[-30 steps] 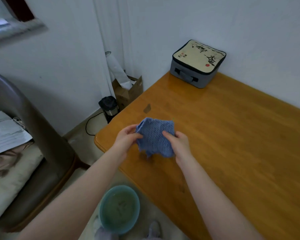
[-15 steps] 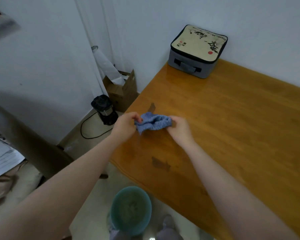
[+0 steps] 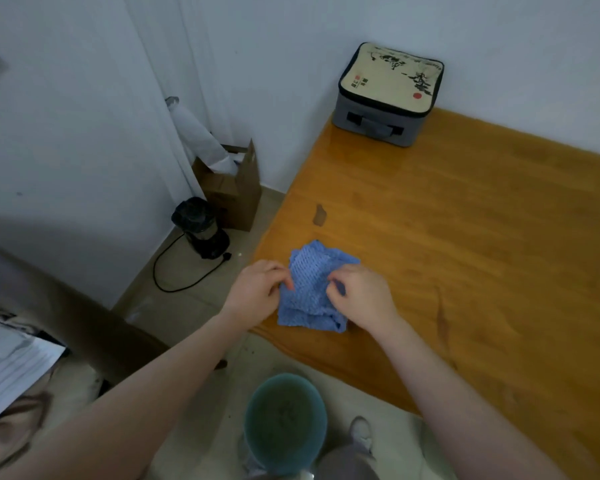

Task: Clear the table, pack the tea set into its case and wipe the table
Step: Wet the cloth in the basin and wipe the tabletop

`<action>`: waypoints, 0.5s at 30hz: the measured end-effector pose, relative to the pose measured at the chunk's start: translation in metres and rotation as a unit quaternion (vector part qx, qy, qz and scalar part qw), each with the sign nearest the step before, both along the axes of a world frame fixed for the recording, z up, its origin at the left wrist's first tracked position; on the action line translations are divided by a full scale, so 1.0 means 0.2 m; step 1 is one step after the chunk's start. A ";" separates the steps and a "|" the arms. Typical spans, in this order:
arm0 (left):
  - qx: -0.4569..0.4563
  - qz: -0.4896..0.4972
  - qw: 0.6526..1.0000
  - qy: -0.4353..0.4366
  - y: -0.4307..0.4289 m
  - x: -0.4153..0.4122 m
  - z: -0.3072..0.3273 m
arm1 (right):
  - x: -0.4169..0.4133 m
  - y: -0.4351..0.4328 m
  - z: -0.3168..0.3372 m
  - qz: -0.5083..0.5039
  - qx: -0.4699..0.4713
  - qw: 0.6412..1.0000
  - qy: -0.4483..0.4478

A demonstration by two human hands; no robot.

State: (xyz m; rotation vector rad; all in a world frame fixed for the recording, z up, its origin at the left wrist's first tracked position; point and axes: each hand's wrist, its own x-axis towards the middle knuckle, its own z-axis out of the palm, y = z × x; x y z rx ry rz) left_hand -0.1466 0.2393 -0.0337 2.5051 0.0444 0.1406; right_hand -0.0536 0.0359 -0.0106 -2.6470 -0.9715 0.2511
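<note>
A blue knitted cloth [image 3: 310,289] lies folded near the left corner of the orange wooden table [image 3: 465,244]. My left hand [image 3: 257,292] pinches its left edge and my right hand [image 3: 361,299] pinches its right edge, both resting on the tabletop. The grey tea set case [image 3: 388,95] with a cream printed lid stands zipped shut in the far corner of the table, against the wall.
A teal bucket [image 3: 284,424] stands on the floor below the table's near edge. A black kettle [image 3: 201,226] with a cord and a cardboard box [image 3: 232,188] sit by the wall at left. A dark chair and papers are at far left.
The cloth was held up spread out, then bunched between my hands, and now lies folded flat on the table with both hands still on it.
</note>
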 end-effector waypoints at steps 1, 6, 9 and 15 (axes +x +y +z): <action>-0.013 0.034 0.999 -0.012 0.00 0.00 -0.01 | -0.01 0.05 -0.03 -0.009 0.023 0.999 -0.029; 0.063 0.135 0.988 0.033 0.00 0.01 -0.11 | -0.14 0.20 -0.26 -0.051 -0.095 0.994 0.011; 0.103 0.163 0.977 0.086 -0.01 0.01 -0.16 | -0.15 0.19 -0.32 -0.075 -0.096 0.992 -0.017; 0.086 0.222 0.963 0.126 -0.04 0.01 -0.21 | 0.02 0.19 -0.36 -0.166 -0.080 0.982 -0.043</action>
